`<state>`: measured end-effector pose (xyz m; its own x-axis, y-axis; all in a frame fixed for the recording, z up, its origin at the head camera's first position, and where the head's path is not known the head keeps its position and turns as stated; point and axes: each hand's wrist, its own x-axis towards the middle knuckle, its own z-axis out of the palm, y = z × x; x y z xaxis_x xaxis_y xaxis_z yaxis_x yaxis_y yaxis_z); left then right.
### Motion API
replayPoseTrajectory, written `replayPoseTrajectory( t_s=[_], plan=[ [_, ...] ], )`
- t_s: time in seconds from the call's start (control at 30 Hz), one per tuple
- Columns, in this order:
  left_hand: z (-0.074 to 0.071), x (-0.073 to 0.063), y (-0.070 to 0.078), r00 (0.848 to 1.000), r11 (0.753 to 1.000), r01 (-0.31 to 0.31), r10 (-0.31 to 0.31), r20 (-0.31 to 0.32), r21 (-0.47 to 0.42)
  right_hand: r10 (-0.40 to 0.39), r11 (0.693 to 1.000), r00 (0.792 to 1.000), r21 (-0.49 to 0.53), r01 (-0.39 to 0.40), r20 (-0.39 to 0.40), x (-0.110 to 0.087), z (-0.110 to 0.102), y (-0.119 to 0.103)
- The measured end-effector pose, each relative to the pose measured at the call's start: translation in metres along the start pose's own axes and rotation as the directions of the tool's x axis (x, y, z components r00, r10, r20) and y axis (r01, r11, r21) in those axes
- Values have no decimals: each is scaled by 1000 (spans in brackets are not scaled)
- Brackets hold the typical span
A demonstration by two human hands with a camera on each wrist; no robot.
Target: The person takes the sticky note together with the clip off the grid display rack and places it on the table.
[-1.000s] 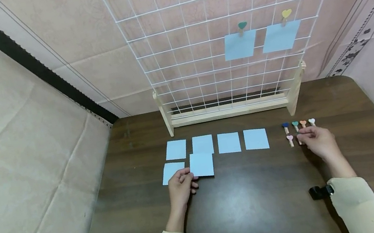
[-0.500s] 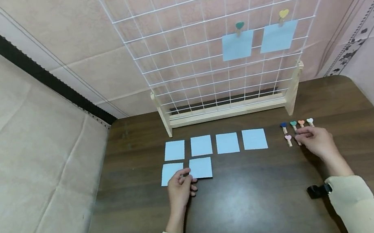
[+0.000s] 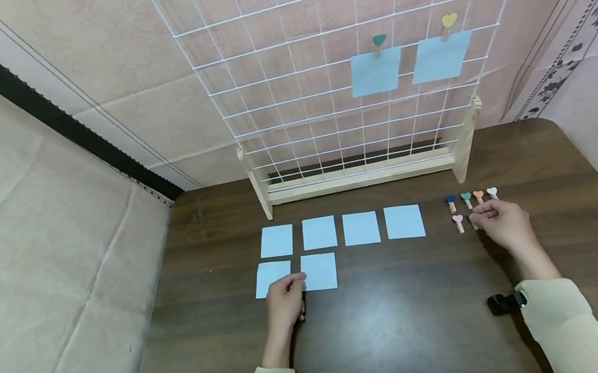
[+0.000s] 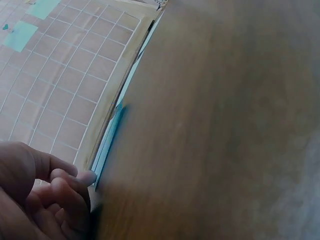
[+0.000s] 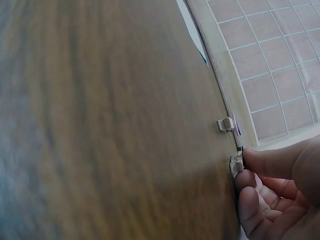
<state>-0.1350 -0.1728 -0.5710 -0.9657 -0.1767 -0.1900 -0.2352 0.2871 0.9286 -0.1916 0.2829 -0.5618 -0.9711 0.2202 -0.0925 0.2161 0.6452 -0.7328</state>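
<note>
Fingers clamped: right hand (image 3: pixel 509 228) on a clip (image 5: pixel 238 163), left hand (image 3: pixel 283 306) on a blue note (image 3: pixel 321 272), edge only, so it could easily slip!

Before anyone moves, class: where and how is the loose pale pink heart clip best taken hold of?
Probably pinch the pale pink heart clip by the long sides of its narrow stem, from above and the left. It lies with its heart end toward the rack and its stem pointing away from it, while the right hand is close on its right.
</note>
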Motion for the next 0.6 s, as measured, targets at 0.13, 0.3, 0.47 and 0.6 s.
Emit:
replayPoseTrajectory(
  t_s=[0.13, 0.3, 0.47, 0.6],
  plan=[
    [1, -1, 0, 1000, 1000, -19, 19, -11, 9, 7, 1000, 1000, 1, -7, 0, 0, 0, 0],
    [0, -1, 0, 1000, 1000, -15, 15, -20, -25, 17, 1000, 1000, 24, -17, -12, -1, -1, -1],
    [2, -1, 1, 1000, 999, -18, 18, -18, -48, 52, 995, 998, 86, -49, -30, -4, -1, -3],
    [5, -5, 4, 1000, 997, -26, 26, -9, -74, 89, 978, 992, 198, -69, -95, -9, -1, -5]
  ],
)
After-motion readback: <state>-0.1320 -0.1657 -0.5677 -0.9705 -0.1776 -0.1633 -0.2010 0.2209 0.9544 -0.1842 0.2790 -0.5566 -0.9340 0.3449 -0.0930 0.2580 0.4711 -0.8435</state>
